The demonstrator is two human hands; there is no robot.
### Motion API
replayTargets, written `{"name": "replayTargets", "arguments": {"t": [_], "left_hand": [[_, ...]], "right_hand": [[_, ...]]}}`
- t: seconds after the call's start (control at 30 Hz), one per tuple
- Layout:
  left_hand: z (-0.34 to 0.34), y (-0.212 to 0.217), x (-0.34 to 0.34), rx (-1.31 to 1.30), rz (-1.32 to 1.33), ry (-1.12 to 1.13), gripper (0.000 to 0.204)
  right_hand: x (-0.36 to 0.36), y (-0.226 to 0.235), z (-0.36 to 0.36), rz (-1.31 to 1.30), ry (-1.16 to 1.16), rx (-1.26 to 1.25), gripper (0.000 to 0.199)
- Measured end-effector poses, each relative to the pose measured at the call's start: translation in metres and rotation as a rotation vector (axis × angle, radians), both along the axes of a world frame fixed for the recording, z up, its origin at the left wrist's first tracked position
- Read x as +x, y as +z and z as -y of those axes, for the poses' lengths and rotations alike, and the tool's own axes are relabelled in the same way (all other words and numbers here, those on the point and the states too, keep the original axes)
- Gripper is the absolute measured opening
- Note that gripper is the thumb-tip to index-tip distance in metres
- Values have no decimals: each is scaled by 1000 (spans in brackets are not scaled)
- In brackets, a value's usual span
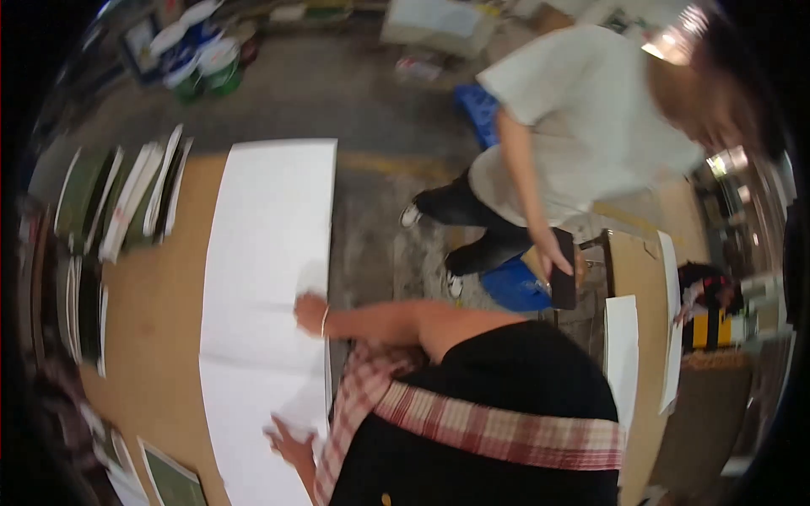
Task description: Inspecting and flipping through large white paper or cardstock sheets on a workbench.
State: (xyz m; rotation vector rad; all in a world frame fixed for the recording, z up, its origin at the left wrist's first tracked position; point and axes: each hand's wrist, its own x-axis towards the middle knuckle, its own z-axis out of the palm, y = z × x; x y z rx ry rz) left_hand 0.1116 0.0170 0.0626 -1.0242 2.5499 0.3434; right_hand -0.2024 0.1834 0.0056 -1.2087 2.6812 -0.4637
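A long stack of white paper sheets (pixel 268 253) lies on the tan tabletop, with a crease running across it. My right hand (pixel 312 314), a bracelet at its wrist, rests on the paper near the edge closest to my body. Its fingers are smeared, so their shape is unclear. Lower in the picture, my left hand (pixel 292 444) is on the same paper with fingers spread and nothing in them. A plaid cloth (pixel 506 426) crosses my black top and hangs down toward the left hand, hiding part of that arm.
A person (pixel 582 118) in a pale shirt stands across, a hand on a dark flat panel (pixel 563 270). Dark-green flat pieces (pixel 89 198) and a green board (pixel 173 481) lie on my table (pixel 152 337). Buckets (pixel 218 66) stand far left; another table (pixel 637 270) is right.
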Motion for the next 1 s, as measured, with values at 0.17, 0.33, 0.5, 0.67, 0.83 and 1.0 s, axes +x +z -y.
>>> {"name": "replayTargets", "arguments": {"t": [0.17, 0.33, 0.5, 0.67, 0.83, 1.0], "left_hand": [[3, 1, 11, 80, -157, -70, 121], [-8, 30, -9, 73, 83, 107, 121], [-10, 35, -5, 85, 47, 99, 122], [-9, 12, 1, 125, -127, 104, 123], [-6, 14, -25, 193, 1, 252, 116], [5, 27, -32, 124, 26, 290, 109]], "right_hand": [[-8, -2, -10, 61, -44, -68, 17], [-13, 30, -14, 114, -44, -167, 18], [-11, 32, -14, 174, -87, -156, 17], [-40, -4, -25, 253, -110, -136, 18], [-88, -17, 0, 641, -334, -20, 31], [-94, 13, 41, 316, 1, 85, 40]]}}
